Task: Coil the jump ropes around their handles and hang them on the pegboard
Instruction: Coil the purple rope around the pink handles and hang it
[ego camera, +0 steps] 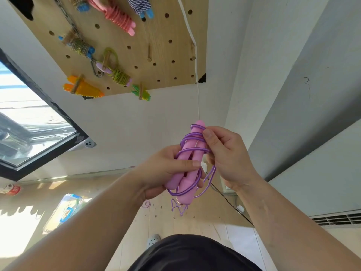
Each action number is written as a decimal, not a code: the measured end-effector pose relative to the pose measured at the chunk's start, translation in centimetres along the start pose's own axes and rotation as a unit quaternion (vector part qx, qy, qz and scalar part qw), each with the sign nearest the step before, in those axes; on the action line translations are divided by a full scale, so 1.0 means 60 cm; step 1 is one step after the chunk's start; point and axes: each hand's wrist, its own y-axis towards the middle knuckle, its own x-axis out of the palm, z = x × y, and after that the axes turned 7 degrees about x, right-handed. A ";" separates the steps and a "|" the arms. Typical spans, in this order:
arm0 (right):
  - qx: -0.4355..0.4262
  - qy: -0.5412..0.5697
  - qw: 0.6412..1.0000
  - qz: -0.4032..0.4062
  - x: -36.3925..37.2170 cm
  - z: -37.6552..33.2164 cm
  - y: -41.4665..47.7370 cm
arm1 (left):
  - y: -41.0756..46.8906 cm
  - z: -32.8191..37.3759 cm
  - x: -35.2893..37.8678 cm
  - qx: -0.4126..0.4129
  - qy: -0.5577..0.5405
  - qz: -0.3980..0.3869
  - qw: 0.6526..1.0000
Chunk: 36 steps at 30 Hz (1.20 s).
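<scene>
In the head view, both hands meet in front of the body. The left hand is wrapped around the lower half of two pink handles, thumb laid across them, keeping the pair pressed side by side. The right hand, just beside it, pinches the purple rope between thumb and fingers near the handles' upper end. About four turns circle the handles above the left thumb. More rope loops slack under the left hand, and a kinked tail dangles below.

The handles' long axis runs from the left palm up and away, its far tip pointing toward the pegboard. The board lies above and to the left of both hands, well apart from them, on the left hand's side. Judged from the slack, coiling is unfinished; the right hand leads the winding.

Counted: one jump rope in hand, two handles, and seven coiled bundles on the board. Two bare wooden pegs stand on the board's side nearest the hands. A white cord hangs past the second peg, down toward the handle tips.
</scene>
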 end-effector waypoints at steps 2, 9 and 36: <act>0.001 -0.005 1.000 -0.006 -0.001 0.003 0.000 | 0.002 -0.007 -0.009 -0.031 -0.069 -0.066 0.995; -0.023 -0.128 0.989 -0.072 -0.016 -0.006 0.002 | 0.017 -0.032 -0.034 -0.104 -0.188 -0.213 0.953; 0.239 -0.164 0.928 -0.232 0.036 0.057 -0.041 | 0.010 -0.059 -0.048 0.237 0.863 -0.005 0.447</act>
